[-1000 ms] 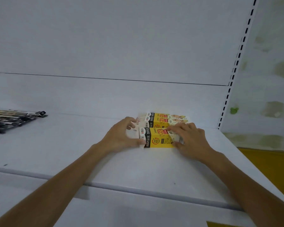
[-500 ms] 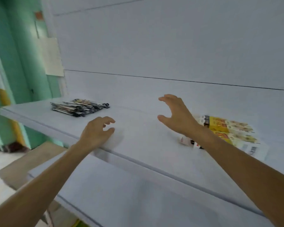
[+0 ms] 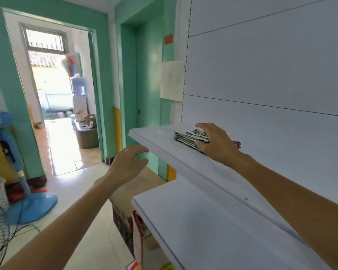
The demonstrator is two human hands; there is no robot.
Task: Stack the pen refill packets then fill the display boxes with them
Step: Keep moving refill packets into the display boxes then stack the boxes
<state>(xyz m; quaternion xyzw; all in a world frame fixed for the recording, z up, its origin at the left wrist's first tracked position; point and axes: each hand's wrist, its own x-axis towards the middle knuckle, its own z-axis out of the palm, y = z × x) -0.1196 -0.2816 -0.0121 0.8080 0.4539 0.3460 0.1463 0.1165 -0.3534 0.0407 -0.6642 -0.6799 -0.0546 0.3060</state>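
Near the upper shelf's (image 3: pixel 281 152) left end, the right hand (image 3: pixel 217 145) grips the uneven pile of pen refill packets (image 3: pixel 187 136), fingers curled round it; the left hand (image 3: pixel 127 164) hovers empty, fingers spread. Lifted one-handed, loose packets could slide off the edge.

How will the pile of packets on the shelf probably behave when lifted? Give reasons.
The pile of packets looks loose, its edges fanned unevenly, so it may slide apart unless squeezed. The packets seem thin and flat, so probably light and rather floppy. The right hand covers only one end, so the other may sag.
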